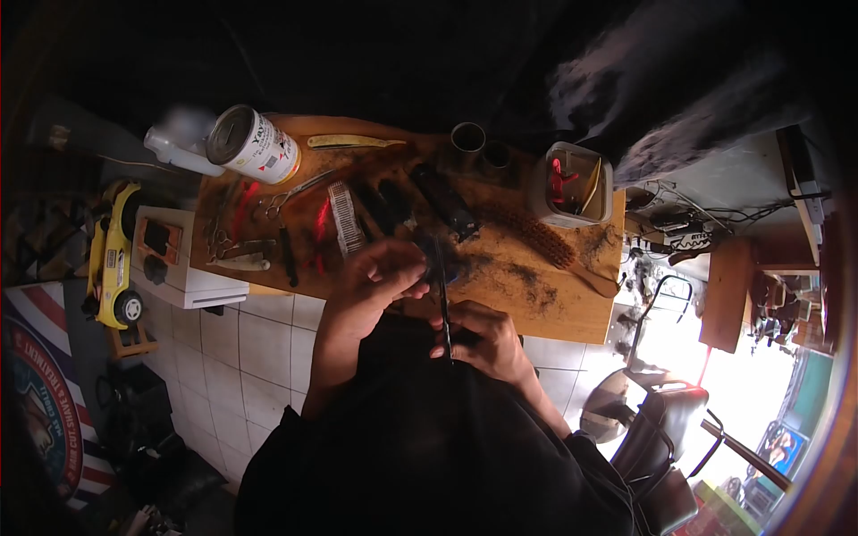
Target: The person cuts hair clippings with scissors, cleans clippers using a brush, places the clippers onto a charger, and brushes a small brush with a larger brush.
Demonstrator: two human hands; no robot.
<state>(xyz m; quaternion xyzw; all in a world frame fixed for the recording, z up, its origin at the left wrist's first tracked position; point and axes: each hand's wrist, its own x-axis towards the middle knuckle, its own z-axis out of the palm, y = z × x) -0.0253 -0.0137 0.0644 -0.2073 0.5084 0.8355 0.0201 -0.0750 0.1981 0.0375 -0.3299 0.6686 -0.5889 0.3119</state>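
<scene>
My right hand [484, 339] is closed around the lower part of a long, thin, dark tool [443, 290], held nearly upright and seen edge-on. Its exact kind is unclear. Beside its upper part, my left hand [384, 272] has its fingers curled together; whatever they hold, if anything, is hidden. Both hands are over the near edge of a wooden table [572, 317]. Just beyond them lie a pale wide-toothed comb [346, 219], a black hair clipper [442, 201] and a brush [541, 239] with a wooden handle. Dark hair clippings [527, 277] are scattered on the tabletop.
Scissors [284, 198], a cream-handled razor [356, 142] and a labelled can [255, 146] occupy the table's left and back. Farther right is a clear container [576, 183] with red items. A yellow toy car [114, 259] stands left; a black chair [666, 424] stands right.
</scene>
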